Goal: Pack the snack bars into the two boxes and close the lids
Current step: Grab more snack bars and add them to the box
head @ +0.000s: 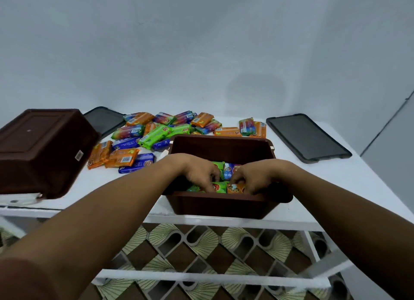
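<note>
A brown open box (224, 204) stands at the table's front edge with several snack bars in it. Both my hands reach down inside it. My left hand (199, 173) curls its fingers on a green bar (218, 186). My right hand (255, 178) curls its fingers on an orange bar (235, 187) beside it. A blue bar (230, 168) lies behind them in the box. A second brown box (38, 149) sits upside down at the left. A pile of loose bars (156, 134) in orange, green and blue lies behind the open box.
Two dark lids lie flat on the white table (331, 176): one at the back right (307, 136), one at the back left (105, 120), partly behind the upturned box. A pale wall closes the back. Patterned floor shows below the table's frame.
</note>
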